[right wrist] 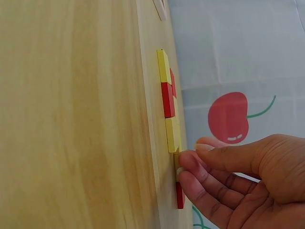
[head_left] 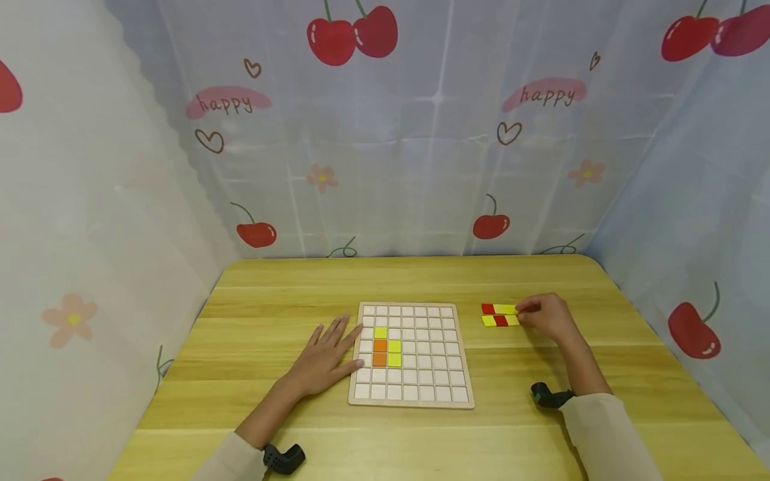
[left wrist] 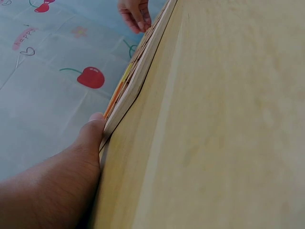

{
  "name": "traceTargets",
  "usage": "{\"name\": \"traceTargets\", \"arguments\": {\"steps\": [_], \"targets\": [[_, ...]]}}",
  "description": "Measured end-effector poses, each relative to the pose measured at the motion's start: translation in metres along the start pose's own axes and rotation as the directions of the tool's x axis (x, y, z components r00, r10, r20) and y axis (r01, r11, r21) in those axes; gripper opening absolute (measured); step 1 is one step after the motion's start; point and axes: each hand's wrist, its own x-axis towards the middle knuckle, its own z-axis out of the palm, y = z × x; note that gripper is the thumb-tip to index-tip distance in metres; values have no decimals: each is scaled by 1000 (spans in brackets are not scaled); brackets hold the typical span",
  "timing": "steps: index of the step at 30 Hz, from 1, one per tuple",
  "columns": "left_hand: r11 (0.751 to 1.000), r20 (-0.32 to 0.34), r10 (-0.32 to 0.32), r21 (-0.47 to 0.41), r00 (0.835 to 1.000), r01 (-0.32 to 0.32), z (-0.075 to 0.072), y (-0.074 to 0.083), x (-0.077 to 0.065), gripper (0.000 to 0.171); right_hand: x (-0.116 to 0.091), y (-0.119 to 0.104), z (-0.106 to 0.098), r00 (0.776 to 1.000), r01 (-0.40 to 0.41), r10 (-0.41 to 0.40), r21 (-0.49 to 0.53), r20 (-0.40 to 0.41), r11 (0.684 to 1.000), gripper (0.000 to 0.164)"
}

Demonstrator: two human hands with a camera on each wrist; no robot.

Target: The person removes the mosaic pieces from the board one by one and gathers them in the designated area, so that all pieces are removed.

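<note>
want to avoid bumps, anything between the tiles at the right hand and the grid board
Nothing visible: only bare tabletop lies between the tiles and the grid board. The left hand rests at the board's opposite edge.

You're in a small curtained-off booth, looks like a recording corner; home or studio, can't tell. Pale thin curtains (head_left: 409, 160) printed with red cherries, pink flowers, brown hearts and "happy" close in your far, left and right sides. Light yellow wood-grain table (head_left: 511, 441), rounded far corners, runs up to the far side. Black curved wrist-worn camera (head_left: 285, 459) at left, matching black camera (head_left: 549, 395) at right.
</note>
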Motion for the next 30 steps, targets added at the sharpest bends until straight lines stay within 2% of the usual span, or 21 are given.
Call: {"name": "traceTargets", "arguments": {"steps": [6, 15, 23, 30], "targets": [[1000, 57, -23, 12, 998, 22, -2, 0, 0, 76, -1, -1, 0, 1000, 22, -22, 1, -19, 1000, 18], [1000, 63, -28, 12, 998, 28, -2, -2, 0, 76, -2, -16, 1, 997, 67, -66, 37, -39, 997, 23], [1000, 56, -22, 9, 998, 21, -2, 0, 3, 76, -5, -40, -1, 993, 109, -108, 30, -40, 994, 23], [1000, 48, -26, 17, 999, 26, 0, -1, 3, 77, -10, -68, 13, 989, 143, -143, 0, -33, 990, 19]]}}
